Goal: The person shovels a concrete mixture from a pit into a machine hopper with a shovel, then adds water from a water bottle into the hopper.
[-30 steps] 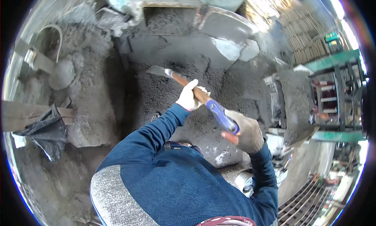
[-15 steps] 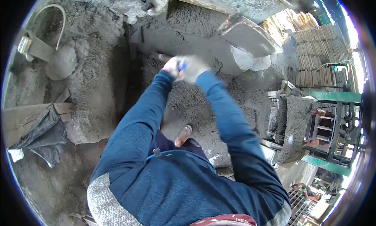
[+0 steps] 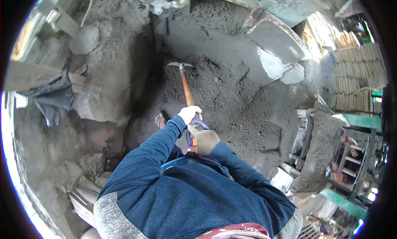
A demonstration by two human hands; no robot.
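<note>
A shovel (image 3: 187, 88) with a wooden shaft points away from me, its metal head at the loose grey mix (image 3: 223, 86). Only a thin metal edge of that head shows; the rest is hidden. My left hand (image 3: 190, 114), in a pale glove, is wrapped round the lower shaft. Closer to my body, my right hand (image 3: 205, 140), also gloved, grips the blue handle at the shovel's end. Both hands are in front of my waist.
A large rough grey block (image 3: 105, 81) stands to the left, with dark plastic sheeting (image 3: 53, 100) beyond it. At right is a green-framed machine (image 3: 359, 121) beside a heap of grey mix (image 3: 318, 146). Stacked thin boards (image 3: 359, 69) stand at far right. A bare foot (image 3: 160, 121) shows below.
Both hands have come back toward my body, still on the shovel. Its shaft and head edge now show clearly. The head view has shifted, and a foot appears further left.
</note>
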